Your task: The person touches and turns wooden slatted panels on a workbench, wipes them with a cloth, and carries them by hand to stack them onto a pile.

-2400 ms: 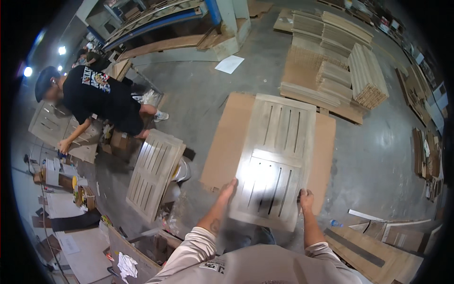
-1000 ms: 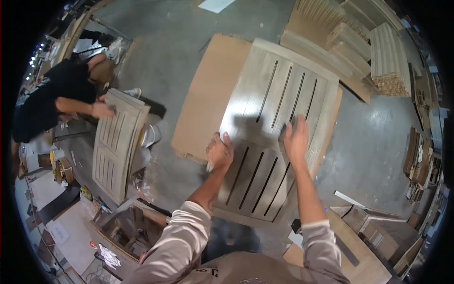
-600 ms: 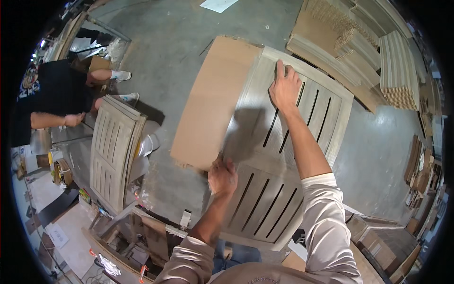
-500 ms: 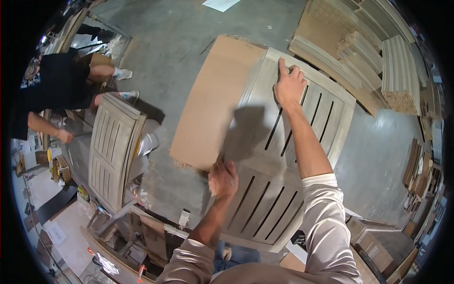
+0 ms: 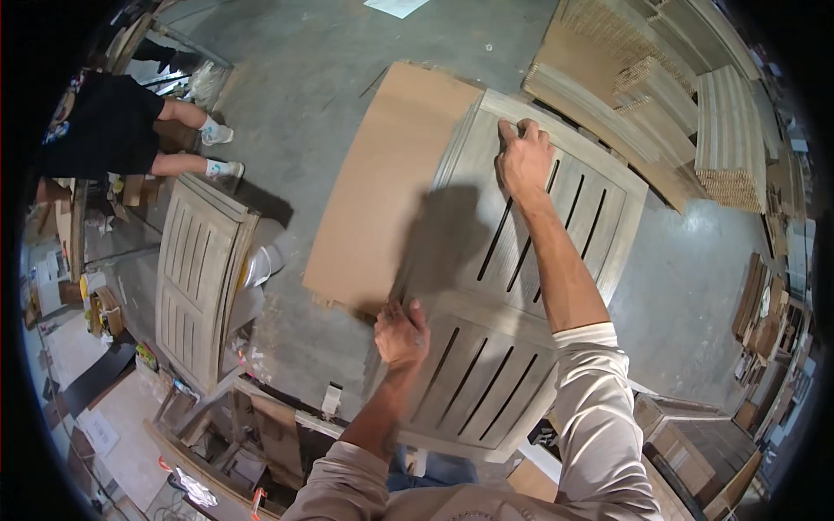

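A pale grey-brown wooden panel (image 5: 508, 300) with rows of dark slots lies in front of me, one long side bordering a brown cardboard sheet (image 5: 382, 174). Layered edges along its left side suggest more panels underneath. My left hand (image 5: 402, 334) is closed at that left edge, thumb up, fingers curled over the side and partly hidden. Toward the panel's far end, my right hand (image 5: 526, 163) rests on the frame and slats with bent fingers. Its fingertips press the surface, and whatever may be under them is hidden. Shadow covers the panel's left middle.
Another stack of slotted panels (image 5: 193, 282) leans at the left beside a white bucket (image 5: 263, 265). A person in dark clothes (image 5: 109, 130) stands behind it. Stacked wood strips (image 5: 730, 139) fill the far right. A cluttered wooden frame (image 5: 239, 434) is at the near left.
My right hand has slid slightly nearer, and its stretched index finger is now bent. My left hand stays at the edge. The other person's hand has drawn back from the leaning panels.
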Available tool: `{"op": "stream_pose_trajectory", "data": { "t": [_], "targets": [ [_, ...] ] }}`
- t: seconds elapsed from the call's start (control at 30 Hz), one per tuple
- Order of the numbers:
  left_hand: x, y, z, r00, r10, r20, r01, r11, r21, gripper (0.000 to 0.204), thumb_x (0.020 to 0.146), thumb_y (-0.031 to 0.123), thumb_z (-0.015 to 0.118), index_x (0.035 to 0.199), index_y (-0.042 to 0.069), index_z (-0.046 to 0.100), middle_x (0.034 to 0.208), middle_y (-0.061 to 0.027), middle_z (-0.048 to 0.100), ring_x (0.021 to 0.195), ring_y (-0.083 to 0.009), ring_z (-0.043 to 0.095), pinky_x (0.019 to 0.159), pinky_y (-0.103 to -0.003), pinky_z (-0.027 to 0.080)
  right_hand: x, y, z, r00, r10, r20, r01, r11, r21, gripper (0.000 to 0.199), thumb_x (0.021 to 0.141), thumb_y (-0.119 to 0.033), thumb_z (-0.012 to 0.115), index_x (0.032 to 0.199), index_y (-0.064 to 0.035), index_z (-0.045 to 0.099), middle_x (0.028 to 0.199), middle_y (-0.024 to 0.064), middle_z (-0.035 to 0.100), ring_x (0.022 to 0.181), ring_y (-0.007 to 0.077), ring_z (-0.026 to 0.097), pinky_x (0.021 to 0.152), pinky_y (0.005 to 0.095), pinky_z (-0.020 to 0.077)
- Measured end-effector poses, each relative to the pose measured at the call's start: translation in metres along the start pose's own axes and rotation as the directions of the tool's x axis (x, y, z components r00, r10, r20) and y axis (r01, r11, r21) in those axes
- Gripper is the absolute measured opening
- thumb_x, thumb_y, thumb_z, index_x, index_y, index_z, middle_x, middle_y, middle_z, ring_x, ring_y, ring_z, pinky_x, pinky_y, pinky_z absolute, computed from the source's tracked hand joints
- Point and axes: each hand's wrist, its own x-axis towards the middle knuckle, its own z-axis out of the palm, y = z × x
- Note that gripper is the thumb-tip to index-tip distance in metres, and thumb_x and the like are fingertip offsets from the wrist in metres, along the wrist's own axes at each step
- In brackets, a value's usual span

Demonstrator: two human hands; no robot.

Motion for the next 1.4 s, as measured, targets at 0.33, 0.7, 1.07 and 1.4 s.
{"op": "stream_pose_trajectory", "data": {
  "t": [0.33,0.7,1.07,1.4],
  "targets": [
    [0.002,0.001,-0.005,1.000,-0.009,0.017,0.009,1.000,0.003,0.047,0.095,0.038,0.042,0.109,-0.005,0.056,0.103,-0.0229,0.061,0.095,-0.0379,0.057,0.082,-0.046,0.046,0.063,0.045,-0.027,0.852,0.485,0.200,-0.479,0.565,0.672,0.021,0.081,-0.021,0.063,0.086,-0.0014,0.070,0.080,0.0188,0.069,0.081,0.0337,0.066,0.078,0.0391,0.0510],
    [0.000,0.001,-0.001,1.000,0.016,0.009,-0.017,1.000,0.017,0.047,0.095,0.038,0.041,0.109,-0.005,0.055,0.105,-0.0233,0.060,0.097,-0.0377,0.057,0.084,-0.046,0.046,0.092,0.055,-0.007,0.891,0.097,0.444,-0.177,0.974,0.141,0.060,0.072,-0.055,0.070,0.097,-0.0005,0.067,0.095,0.0196,0.068,0.095,0.0337,0.064,0.083,0.0407,0.0489],
    [0.001,0.006,-0.008,1.000,0.014,0.025,-0.014,1.000,-0.009,0.044,0.097,0.034,0.040,0.108,-0.006,0.055,0.100,-0.0233,0.059,0.093,-0.0402,0.057,0.079,-0.048,0.048,0.094,0.057,-0.015,0.886,0.056,0.461,-0.134,0.982,0.136,0.061,0.063,-0.049,0.068,0.099,0.0010,0.066,0.097,0.0208,0.067,0.093,0.0332,0.063,0.081,0.0395,0.0485],
    [0.001,-0.001,0.000,1.000,0.018,-0.002,-0.018,0.999,0.041,0.044,0.094,0.037,0.043,0.106,-0.004,0.056,0.101,-0.0219,0.060,0.094,-0.0374,0.058,0.080,-0.046,0.047,0.090,0.051,-0.011,0.878,0.100,0.467,-0.201,0.965,0.170,0.072,0.061,-0.048,0.070,0.113,0.0010,0.061,0.107,0.0196,0.066,0.099,0.0307,0.063,0.087,0.0363,0.0474]
  ]
}}
